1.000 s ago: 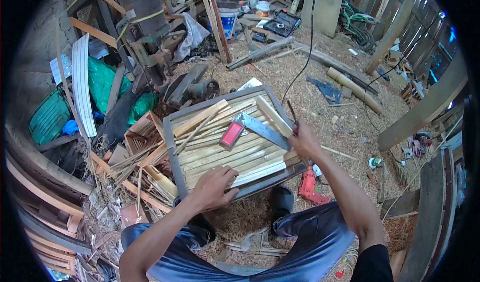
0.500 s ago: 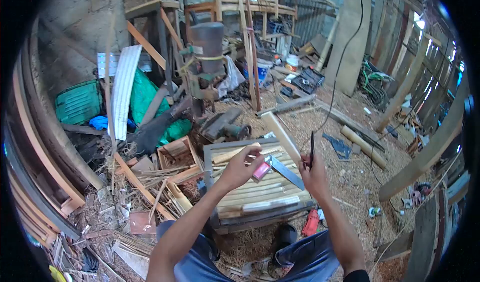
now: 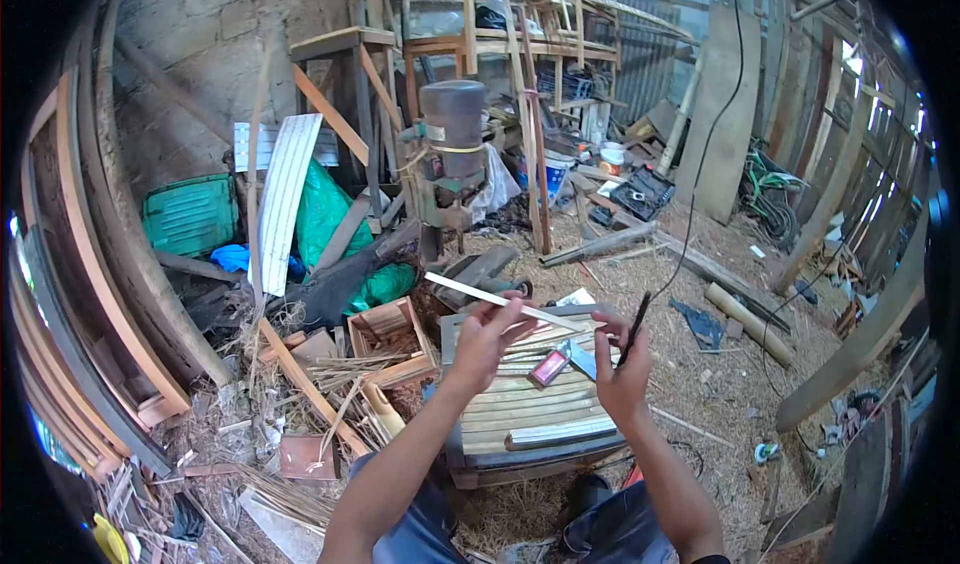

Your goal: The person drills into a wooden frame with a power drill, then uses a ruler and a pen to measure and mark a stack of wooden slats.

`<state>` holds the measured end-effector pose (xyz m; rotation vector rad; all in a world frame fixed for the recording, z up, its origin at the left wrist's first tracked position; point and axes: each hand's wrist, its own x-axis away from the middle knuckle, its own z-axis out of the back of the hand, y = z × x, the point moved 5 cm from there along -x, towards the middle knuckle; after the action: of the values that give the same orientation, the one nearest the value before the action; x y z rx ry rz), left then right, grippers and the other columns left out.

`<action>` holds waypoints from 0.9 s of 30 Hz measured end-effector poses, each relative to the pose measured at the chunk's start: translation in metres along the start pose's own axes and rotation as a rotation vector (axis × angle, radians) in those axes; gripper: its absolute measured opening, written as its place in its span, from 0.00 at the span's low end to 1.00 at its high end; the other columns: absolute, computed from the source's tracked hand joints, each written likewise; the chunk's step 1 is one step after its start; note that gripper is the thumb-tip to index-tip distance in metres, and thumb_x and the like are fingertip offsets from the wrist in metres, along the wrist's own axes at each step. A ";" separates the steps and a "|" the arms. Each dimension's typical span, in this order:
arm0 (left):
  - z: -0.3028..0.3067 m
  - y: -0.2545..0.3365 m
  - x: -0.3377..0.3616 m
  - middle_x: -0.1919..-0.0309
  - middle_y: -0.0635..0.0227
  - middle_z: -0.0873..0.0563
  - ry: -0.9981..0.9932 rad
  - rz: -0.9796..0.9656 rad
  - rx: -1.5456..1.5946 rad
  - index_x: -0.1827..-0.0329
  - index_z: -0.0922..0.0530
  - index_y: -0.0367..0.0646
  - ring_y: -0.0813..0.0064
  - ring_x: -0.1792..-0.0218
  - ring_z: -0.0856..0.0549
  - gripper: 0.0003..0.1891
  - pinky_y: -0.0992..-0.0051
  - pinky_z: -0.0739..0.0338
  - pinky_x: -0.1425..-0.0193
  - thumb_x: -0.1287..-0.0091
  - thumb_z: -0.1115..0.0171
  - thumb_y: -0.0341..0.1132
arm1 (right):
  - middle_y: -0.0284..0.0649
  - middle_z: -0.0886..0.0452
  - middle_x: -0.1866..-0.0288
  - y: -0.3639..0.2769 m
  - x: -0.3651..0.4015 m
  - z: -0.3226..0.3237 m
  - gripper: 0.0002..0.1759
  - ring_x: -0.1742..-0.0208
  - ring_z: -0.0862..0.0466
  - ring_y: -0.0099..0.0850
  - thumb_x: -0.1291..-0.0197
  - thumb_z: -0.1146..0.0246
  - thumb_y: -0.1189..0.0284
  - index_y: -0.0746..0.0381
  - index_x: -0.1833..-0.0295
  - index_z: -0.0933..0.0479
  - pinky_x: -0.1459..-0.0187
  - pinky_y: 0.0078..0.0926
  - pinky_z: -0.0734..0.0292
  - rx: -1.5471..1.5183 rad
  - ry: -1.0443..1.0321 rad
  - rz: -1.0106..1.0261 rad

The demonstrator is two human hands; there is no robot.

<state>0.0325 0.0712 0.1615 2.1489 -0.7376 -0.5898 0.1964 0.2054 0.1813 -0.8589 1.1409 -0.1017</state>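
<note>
My left hand (image 3: 484, 349) is closed on a thin pale strip of wood (image 3: 462, 287), which slants over the low slatted bench (image 3: 500, 419). The strip's near end reaches the fingertips of my right hand (image 3: 622, 376). A slim dark stick-like tool (image 3: 636, 330) stands up out of my right hand, gripped between thumb and fingers; its exact kind I cannot tell. Beneath the hands, a small pink-faced block (image 3: 549, 367) lies on the slats, beside a flat metal blade (image 3: 580, 357) partly hidden by the right hand. Another pale strip (image 3: 562, 431) rests along the bench's near edge.
A wooden box frame (image 3: 388, 330) and scrap wood lie left of the bench. Behind stands a machine with a grey cylindrical housing (image 3: 453, 124). A black cable (image 3: 690, 214) hangs down at the right. Shavings cover the floor, with a bamboo pole (image 3: 748, 324) on it.
My left hand has left the pink-faced block and taken hold of the wood strip, which was at my right hand. The strip has swung leftward. The view has shifted.
</note>
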 end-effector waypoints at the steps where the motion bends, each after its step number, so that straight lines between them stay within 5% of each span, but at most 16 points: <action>1: 0.001 0.001 0.000 0.49 0.52 0.15 0.006 0.005 0.026 0.45 0.23 0.33 0.65 0.47 0.14 0.14 0.68 0.17 0.37 0.26 0.39 0.34 | 0.46 0.16 0.52 0.006 0.002 0.002 0.14 0.57 0.16 0.35 0.35 0.37 0.80 0.63 0.60 0.39 0.58 0.29 0.21 0.009 0.005 -0.006; 4: 0.004 -0.004 -0.005 0.49 0.52 0.15 0.022 0.040 0.067 0.45 0.23 0.33 0.65 0.48 0.14 0.14 0.68 0.17 0.37 0.26 0.39 0.34 | 0.47 0.17 0.51 0.017 0.005 0.003 0.12 0.57 0.16 0.30 0.30 0.40 0.77 0.61 0.56 0.40 0.59 0.27 0.20 -0.087 0.025 -0.124; 6: 0.003 -0.007 -0.007 0.49 0.51 0.15 0.007 0.036 0.059 0.44 0.23 0.33 0.64 0.47 0.14 0.15 0.68 0.17 0.37 0.26 0.39 0.34 | 0.50 0.18 0.50 0.026 0.011 -0.006 0.09 0.57 0.17 0.30 0.25 0.47 0.74 0.60 0.55 0.42 0.57 0.27 0.18 -0.318 -0.117 -0.394; 8: 0.002 -0.011 -0.008 0.47 0.50 0.16 -0.004 0.052 0.041 0.43 0.24 0.33 0.64 0.46 0.14 0.14 0.68 0.17 0.36 0.26 0.40 0.31 | 0.47 0.18 0.51 0.037 0.013 -0.007 0.12 0.58 0.14 0.28 0.26 0.43 0.71 0.59 0.53 0.42 0.62 0.22 0.17 -0.427 -0.119 -0.411; 10: -0.004 -0.011 -0.006 0.42 0.50 0.18 -0.036 0.089 -0.034 0.37 0.28 0.35 0.62 0.38 0.19 0.20 0.66 0.24 0.31 0.32 0.42 0.23 | 0.47 0.20 0.53 0.042 0.017 -0.015 0.14 0.56 0.13 0.33 0.27 0.41 0.70 0.58 0.53 0.42 0.64 0.26 0.15 -0.724 -0.175 -0.823; 16: -0.013 -0.019 0.000 0.44 0.60 0.18 -0.222 0.098 -0.157 0.37 0.27 0.36 0.65 0.39 0.19 0.20 0.66 0.24 0.31 0.33 0.40 0.22 | 0.38 0.25 0.57 0.055 0.019 -0.004 0.19 0.55 0.14 0.31 0.38 0.36 0.85 0.58 0.56 0.41 0.59 0.30 0.10 -0.608 -0.154 -0.722; 22: 0.004 -0.011 -0.009 0.46 0.58 0.18 -0.064 0.131 -0.084 0.38 0.26 0.35 0.65 0.43 0.17 0.17 0.65 0.22 0.32 0.28 0.40 0.28 | 0.31 0.35 0.62 0.063 0.001 0.023 0.19 0.56 0.18 0.25 0.37 0.38 0.86 0.58 0.57 0.41 0.58 0.30 0.11 -0.440 0.069 -0.431; 23: 0.007 -0.012 -0.012 0.46 0.58 0.18 -0.053 0.098 -0.027 0.38 0.26 0.35 0.64 0.42 0.17 0.16 0.65 0.22 0.31 0.27 0.40 0.29 | 0.36 0.26 0.59 0.058 0.000 0.025 0.18 0.57 0.19 0.24 0.36 0.39 0.86 0.58 0.57 0.41 0.56 0.26 0.14 -0.420 0.085 -0.377; 27: 0.007 -0.006 -0.014 0.45 0.57 0.18 -0.026 0.047 0.063 0.42 0.25 0.36 0.64 0.41 0.17 0.13 0.67 0.22 0.31 0.26 0.41 0.31 | 0.54 0.16 0.46 0.057 0.001 0.030 0.18 0.49 0.18 0.26 0.35 0.39 0.87 0.59 0.57 0.42 0.53 0.20 0.22 -0.209 -0.022 -0.255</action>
<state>0.0193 0.0802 0.1550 2.1792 -0.8284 -0.5782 0.2024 0.2601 0.1484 -1.1875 1.0286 -0.1848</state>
